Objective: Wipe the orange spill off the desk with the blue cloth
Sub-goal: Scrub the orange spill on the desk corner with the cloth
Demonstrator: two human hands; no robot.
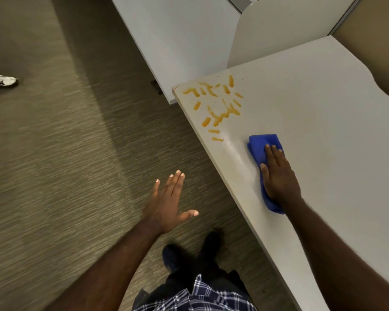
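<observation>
Seen from a camera on the person's head, looking down: a white desk [312, 122] runs from the lower right up toward the middle, its near corner pointing left over a grey-brown carpet [54, 153].

The right hand [279, 176] lies flat, palm down, on a blue cloth [259, 144] near the desk's front edge. The fingers are straight and close together, pressing on the cloth rather than gripping it. The cloth is bunched and folded; part of it sticks out beyond the fingertips, and part shows along the thumb side and below the wrist.

The orange spill [216, 104] sits at the desk's near corner, beyond the cloth and to its left, apart from it. It is a scatter of short orange streaks and drops, some close to the desk's edge. A faint wet sheen on the desk runs between the lowest drops and the cloth.

The left hand [169, 203] is held in the air over the carpet, off the desk, wide open with fingers stretched and thumb spread out. It holds nothing.

At the bottom are the person's plaid shirt [195, 297] and dark shoes [189, 252]. At the far left edge is another person's white shoe [0, 79]. Behind the desk stand white partition panels [189, 37].
</observation>
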